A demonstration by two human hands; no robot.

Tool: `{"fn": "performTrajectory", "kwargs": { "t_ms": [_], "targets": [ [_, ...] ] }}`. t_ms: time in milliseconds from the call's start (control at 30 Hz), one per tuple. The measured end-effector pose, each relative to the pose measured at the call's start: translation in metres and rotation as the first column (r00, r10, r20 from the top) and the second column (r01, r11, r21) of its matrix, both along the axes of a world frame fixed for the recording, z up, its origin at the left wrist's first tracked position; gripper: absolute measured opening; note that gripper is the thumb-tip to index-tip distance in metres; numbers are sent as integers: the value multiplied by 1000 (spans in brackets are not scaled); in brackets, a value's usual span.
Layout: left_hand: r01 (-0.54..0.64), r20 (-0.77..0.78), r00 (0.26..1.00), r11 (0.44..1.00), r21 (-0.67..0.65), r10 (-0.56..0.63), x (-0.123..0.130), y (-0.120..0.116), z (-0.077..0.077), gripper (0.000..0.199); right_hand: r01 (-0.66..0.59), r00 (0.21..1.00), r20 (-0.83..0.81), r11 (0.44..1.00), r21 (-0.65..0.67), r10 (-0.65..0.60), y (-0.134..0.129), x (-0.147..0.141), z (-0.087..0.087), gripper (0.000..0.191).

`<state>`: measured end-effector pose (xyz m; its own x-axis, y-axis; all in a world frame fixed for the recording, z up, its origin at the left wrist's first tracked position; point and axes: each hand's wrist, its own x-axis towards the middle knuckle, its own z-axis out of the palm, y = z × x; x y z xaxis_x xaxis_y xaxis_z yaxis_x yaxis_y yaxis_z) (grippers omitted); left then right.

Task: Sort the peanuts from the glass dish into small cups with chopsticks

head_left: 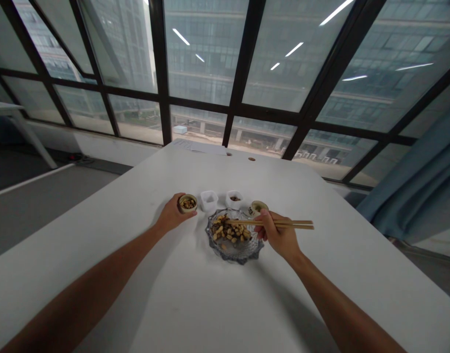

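My left hand (173,214) is wrapped round a small round cup (188,203) that holds brownish pieces. In my right hand (278,233) is a pair of wooden chopsticks (294,224), held level and pointing left. Their tips reach the heap of nuts and darker pieces (230,230) in a scalloped glass dish (234,257); whether they pinch a piece I cannot tell. Just behind my right fingers stands a second small cup (256,208) with dark writing on its side, partly hidden by the hand.
Behind the dish stand two white plastic tubs: the left tub (209,200) looks bare inside, the right tub (234,198) has some dark pieces. Papers (203,148) lie at the far end of the white table (166,294), against the windows. A blue curtain (416,171) hangs at right.
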<state>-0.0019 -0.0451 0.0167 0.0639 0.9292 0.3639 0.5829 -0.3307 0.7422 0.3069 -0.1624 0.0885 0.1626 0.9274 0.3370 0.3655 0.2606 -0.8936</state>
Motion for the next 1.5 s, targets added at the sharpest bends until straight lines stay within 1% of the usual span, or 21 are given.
{"fn": "performTrajectory", "kwargs": {
  "t_ms": [133,300,367,467,533,633,800,900,967,1000,1067,1133,1233,1300,1400,1500],
  "targets": [
    [-9,7,1000,1000,-9,9,0,-1,1,72,67,987,-143,997,-22,-70,3,7,0,61],
    [-16,13,1000,1000,3,16,0,0,0,72,78,980,-184,997,8,-75,2,8,1,61],
    [-19,16,1000,1000,7,19,0,0,-1,73,44,991,-130,999,21,-41,0,6,2,59],
    [-19,17,1000,1000,4,19,-1,0,0,73,-23,999,31,999,28,22,-3,4,2,56],
    [-10,19,1000,1000,-10,10,-1,0,0,73,-63,989,132,998,28,59,-3,3,2,53],
    [-4,18,1000,1000,-15,4,-1,0,1,74,-118,965,241,992,35,106,-1,0,4,49],
    [-16,8,1000,1000,2,16,-1,-1,1,73,-195,921,350,980,39,170,-1,-6,19,45],
    [-20,9,1000,1000,-5,20,-1,-1,1,73,-196,909,382,980,42,166,-2,-7,24,49],
    [-15,13,1000,1000,-10,15,-1,-1,0,73,-173,929,337,984,33,152,-2,-5,22,50],
    [-13,14,1000,1000,-13,13,-1,-1,0,73,-153,948,284,988,24,140,-1,-4,21,50],
    [-8,16,1000,1000,-15,8,-1,-1,0,73,-100,987,128,995,1,99,1,0,16,53],
    [-7,20,1000,1000,-13,7,0,0,0,73,-38,997,-69,999,-28,36,4,5,10,55],
    [-11,21,1000,1000,-14,11,0,0,0,73,12,940,-337,995,-99,-45,8,14,1,57],
    [-12,20,1000,1000,-16,13,0,0,0,73,3,892,-447,988,-154,-73,10,19,-5,56],
    [-9,22,1000,1000,-17,9,-1,0,0,73,-25,854,-514,979,-201,-83,11,22,-11,53],
    [-14,18,1000,1000,-13,14,-1,0,0,73,-23,843,-530,979,-204,-90,10,19,-16,53]
  ]
}}
